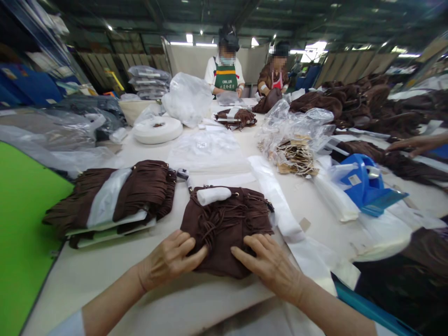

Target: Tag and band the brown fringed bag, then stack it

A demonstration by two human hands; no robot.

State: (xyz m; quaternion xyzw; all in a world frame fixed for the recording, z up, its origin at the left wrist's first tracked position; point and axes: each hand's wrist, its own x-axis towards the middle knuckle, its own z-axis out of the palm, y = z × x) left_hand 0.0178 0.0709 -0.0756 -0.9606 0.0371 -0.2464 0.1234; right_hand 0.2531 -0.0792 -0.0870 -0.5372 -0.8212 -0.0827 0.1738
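Note:
A dark brown drawstring handbag [227, 240] lies on the table in front of me, with knotted cords at its front and metal rings near its top edge. A small roll of white wrapping [214, 196] rests across its top. My left hand [175, 256] is closed on the bag's lower left side, thumb over the front and fingers curled at the edge. On the lower right side, my right hand [269, 263] grips the bag in a similar way, with its thumb on the front. The fingertips behind the edges are partly hidden.
Stacked brown fringed bags [150, 191] with a white band lie at left. A white tape roll [157, 129], plastic bags [206, 147], corded paper tags [297, 156] and a blue tape dispenser [364, 182] surround the work. Two people stand opposite; another person's hand [416, 143] reaches in at right.

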